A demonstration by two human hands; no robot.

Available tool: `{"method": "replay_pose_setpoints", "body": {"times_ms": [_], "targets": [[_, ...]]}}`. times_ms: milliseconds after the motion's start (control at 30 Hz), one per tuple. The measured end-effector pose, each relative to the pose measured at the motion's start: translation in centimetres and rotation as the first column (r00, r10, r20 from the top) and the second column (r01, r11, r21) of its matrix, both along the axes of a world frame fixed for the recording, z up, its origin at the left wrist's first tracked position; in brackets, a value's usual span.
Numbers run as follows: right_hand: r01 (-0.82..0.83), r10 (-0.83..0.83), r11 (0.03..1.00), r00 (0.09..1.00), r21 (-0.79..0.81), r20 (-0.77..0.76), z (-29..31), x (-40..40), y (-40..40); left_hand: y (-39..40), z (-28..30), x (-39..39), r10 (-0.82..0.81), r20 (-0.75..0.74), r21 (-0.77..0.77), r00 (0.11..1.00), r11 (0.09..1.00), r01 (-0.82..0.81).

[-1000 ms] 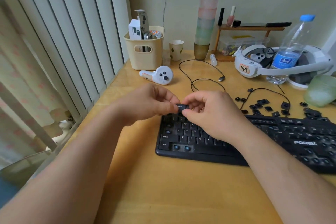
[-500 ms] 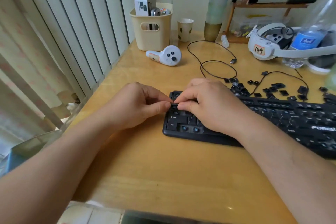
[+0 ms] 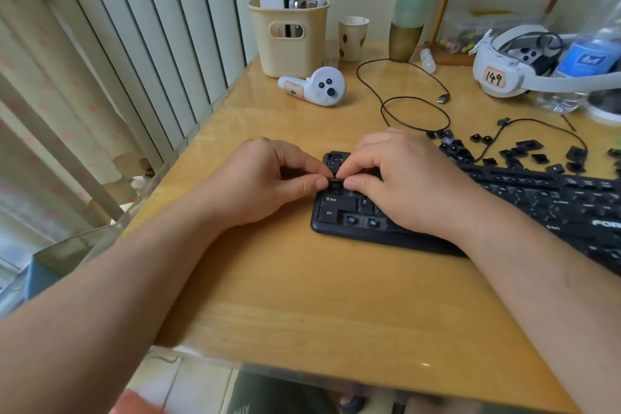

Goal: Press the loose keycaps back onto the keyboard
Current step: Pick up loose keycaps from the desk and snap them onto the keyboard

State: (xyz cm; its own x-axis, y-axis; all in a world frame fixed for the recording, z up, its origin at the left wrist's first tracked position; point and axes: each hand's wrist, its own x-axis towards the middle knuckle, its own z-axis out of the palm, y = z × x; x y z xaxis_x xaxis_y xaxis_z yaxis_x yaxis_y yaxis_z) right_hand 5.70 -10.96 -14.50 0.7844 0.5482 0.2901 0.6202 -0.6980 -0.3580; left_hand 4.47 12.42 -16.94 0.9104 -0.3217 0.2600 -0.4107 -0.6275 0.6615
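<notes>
A black keyboard (image 3: 544,212) lies on the wooden desk (image 3: 336,296), its left end under my hands. My left hand (image 3: 265,181) and my right hand (image 3: 403,181) meet over the keyboard's left edge, above the Shift key. Both pinch one small black keycap (image 3: 335,182) between thumb and fingertips, low against the key rows. Several loose black keycaps (image 3: 524,155) lie scattered on the desk behind the keyboard. Open key sockets with blue stems (image 3: 361,220) show in the bottom row.
A white controller (image 3: 319,87) and a beige bin (image 3: 289,33) stand at the back left. A black cable (image 3: 413,104) loops behind my hands. A white headset (image 3: 504,70) and a water bottle (image 3: 591,57) sit at the back right, beside a paper cup (image 3: 352,39).
Both hands came down with the keycap from above the keyboard to its left key rows. The head camera moved closer and tilted lower.
</notes>
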Motion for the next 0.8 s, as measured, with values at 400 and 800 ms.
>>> {"method": "replay_pose_setpoints", "body": {"times_ms": [400,800], "targets": [[-0.027,0.028,1.000,0.997,-0.011,0.069,-0.29,-0.17,-0.19,-0.06,-0.79,0.22,-0.044,0.241,0.110,0.969,0.994,0.018],[0.025,-0.024,1.000,0.994,-0.002,0.107,-0.44,-0.11,0.07,-0.50,-0.87,0.26,-0.028,0.300,0.146,0.954,0.989,-0.017]]}}
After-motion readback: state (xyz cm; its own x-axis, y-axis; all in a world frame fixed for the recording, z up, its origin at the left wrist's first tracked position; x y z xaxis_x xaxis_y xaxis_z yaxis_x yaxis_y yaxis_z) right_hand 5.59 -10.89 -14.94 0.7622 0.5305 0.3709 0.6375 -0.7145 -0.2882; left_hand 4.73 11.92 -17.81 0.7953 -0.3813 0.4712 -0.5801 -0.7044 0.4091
